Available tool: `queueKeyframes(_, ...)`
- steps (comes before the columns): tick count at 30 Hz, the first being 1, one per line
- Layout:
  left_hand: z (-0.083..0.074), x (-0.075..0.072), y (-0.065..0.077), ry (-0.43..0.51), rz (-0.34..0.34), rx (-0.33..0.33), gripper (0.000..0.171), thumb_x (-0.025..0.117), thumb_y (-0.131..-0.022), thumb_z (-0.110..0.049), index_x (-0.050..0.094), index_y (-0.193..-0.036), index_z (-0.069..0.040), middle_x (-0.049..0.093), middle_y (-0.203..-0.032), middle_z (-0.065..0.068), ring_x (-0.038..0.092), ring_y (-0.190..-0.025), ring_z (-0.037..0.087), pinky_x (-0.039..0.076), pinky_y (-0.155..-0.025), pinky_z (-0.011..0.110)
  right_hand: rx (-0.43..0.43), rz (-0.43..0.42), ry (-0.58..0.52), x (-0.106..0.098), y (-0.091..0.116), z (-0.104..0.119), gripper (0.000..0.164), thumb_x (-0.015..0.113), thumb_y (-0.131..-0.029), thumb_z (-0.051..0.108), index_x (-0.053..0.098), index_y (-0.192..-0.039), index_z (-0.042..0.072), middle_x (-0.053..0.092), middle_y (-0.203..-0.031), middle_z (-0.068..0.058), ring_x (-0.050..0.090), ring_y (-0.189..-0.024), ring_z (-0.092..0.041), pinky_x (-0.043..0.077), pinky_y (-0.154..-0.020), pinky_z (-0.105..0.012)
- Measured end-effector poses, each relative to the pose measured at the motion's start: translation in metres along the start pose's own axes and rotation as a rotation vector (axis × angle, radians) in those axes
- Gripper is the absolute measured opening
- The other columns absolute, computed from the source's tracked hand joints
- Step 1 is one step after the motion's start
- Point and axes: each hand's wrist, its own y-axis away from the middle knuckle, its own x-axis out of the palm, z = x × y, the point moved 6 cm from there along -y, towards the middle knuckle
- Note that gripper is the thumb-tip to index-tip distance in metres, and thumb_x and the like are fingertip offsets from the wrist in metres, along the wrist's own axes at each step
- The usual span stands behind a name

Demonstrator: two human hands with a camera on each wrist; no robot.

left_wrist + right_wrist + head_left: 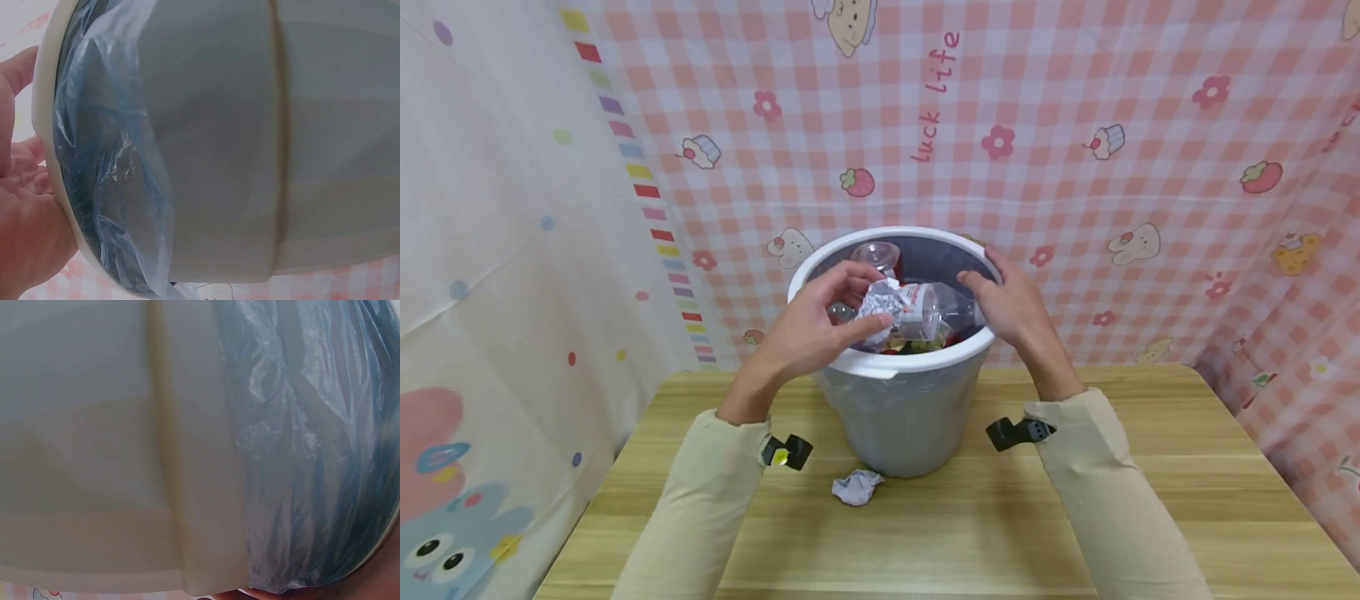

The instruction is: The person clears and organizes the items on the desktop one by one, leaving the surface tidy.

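A grey trash bin (pixel 898 417) with a white rim stands on the table, and a bluish plastic bag (pixel 300 444) lines it, folded over its outside. Over the bin's left side, my left hand (pixel 808 325) holds a crumpled paper ball (pixel 880 302) between thumb and fingers. Beside the paper, a clear plastic bottle (pixel 951 308) with a red and white label lies on the other trash in the bin. My right hand (pixel 1015 304) grips the rim on the right, its thumb on the inner side. In the left wrist view, the paper is hidden.
Another crumpled paper ball (pixel 856 487) lies on the wooden table (pixel 940 542) in front of the bin. A second clear container (pixel 877 257) is inside the bin at the back. Behind the table hangs a pink checked curtain (pixel 895 125).
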Motion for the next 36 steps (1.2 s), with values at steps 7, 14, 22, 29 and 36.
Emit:
queueKeyframes(7,-0.0014,0.0004,0.0001,-0.015,0.007,0.009,0.042,0.076,-0.086,-0.031,0.058,-0.123,-0.021,0.063,-0.109,0.002,0.06,-0.096,0.017,0.051,-0.075,0.037,-0.009,-0.001,-0.001,-0.0001,0.0002,0.0002,0.071,0.048,-0.098,0.047,0.021,-0.159,0.024,0.03,-0.16,-0.014,0.035,-0.141,-0.038,0.027,-0.114,-0.059)
queueKeyframes(14,-0.0013,0.0015,-0.0005,-0.036,0.041,0.001,0.051,0.078,-0.084,-0.035,0.056,-0.127,-0.02,0.065,-0.115,0.0,0.061,-0.098,0.015,0.05,-0.078,0.038,-0.011,-0.005,-0.008,0.0003,0.0,0.0004,0.07,0.05,-0.098,0.047,0.023,-0.158,0.025,0.032,-0.159,-0.014,0.036,-0.14,-0.038,0.027,-0.114,-0.058)
queueKeyframes(22,-0.0017,0.0018,-0.0005,-0.021,0.041,0.008,0.052,0.077,-0.085,-0.034,0.056,-0.128,-0.016,0.065,-0.113,0.001,0.061,-0.097,0.016,0.05,-0.076,0.038,-0.017,-0.008,-0.01,-0.0003,0.0,0.0001,0.07,0.049,-0.098,0.047,0.022,-0.159,0.024,0.031,-0.159,-0.014,0.034,-0.142,-0.038,0.026,-0.115,-0.057)
queueKeyframes(29,-0.0031,0.0006,0.0011,-0.005,0.028,0.018,0.05,0.077,-0.085,-0.036,0.057,-0.127,-0.017,0.066,-0.111,0.002,0.061,-0.094,0.015,0.051,-0.075,0.039,-0.01,-0.003,-0.009,0.0,-0.0007,-0.0006,0.071,0.049,-0.097,0.047,0.022,-0.159,0.025,0.031,-0.159,-0.014,0.034,-0.141,-0.038,0.026,-0.114,-0.058)
queueKeyframes(36,-0.0028,0.0007,0.0007,0.022,0.02,0.039,0.046,0.076,-0.086,-0.031,0.058,-0.124,-0.014,0.066,-0.108,0.002,0.062,-0.09,0.016,0.052,-0.07,0.037,-0.001,0.002,-0.014,0.0001,0.0001,-0.0007,0.071,0.048,-0.097,0.05,0.021,-0.159,0.026,0.029,-0.16,-0.013,0.033,-0.142,-0.038,0.025,-0.115,-0.058)
